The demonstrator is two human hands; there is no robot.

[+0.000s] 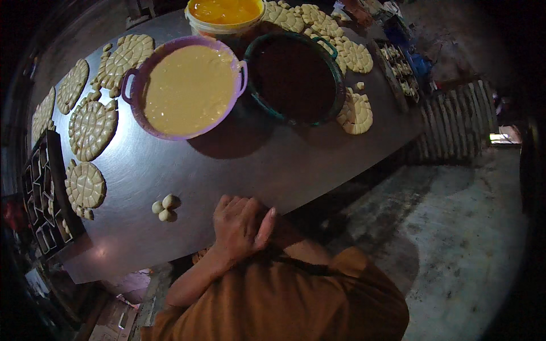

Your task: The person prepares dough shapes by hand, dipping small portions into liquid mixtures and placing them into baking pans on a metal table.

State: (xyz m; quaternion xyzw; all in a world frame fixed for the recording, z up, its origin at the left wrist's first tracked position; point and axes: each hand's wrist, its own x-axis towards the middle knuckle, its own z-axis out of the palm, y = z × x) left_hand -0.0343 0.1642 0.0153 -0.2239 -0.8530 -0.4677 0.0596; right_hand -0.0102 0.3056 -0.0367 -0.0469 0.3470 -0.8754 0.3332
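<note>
My left hand (240, 223) is closed at the front edge of the table, its fingers curled and the thumb sticking up to the right. It is pressed against my right hand, which is hidden behind it; only my right forearm shows. Whatever lies between the palms, if anything, cannot be seen. Three small pale dough balls (166, 208) rest in a cluster on the metal table (227, 176), to the left of my hands. Farther off stand a purple basin (181, 136) of smooth yellowish batter or dough and a green basin (291, 120) with a dark brown filling.
Several flat rounds of portioned dough (85, 184) line the table's left side, more lie at the back right. A dark mould tray (42, 196) sits at the left edge. A white bucket (224, 27) holds something orange-yellow. Corrugated sheeting (458, 122) stands beyond the right edge.
</note>
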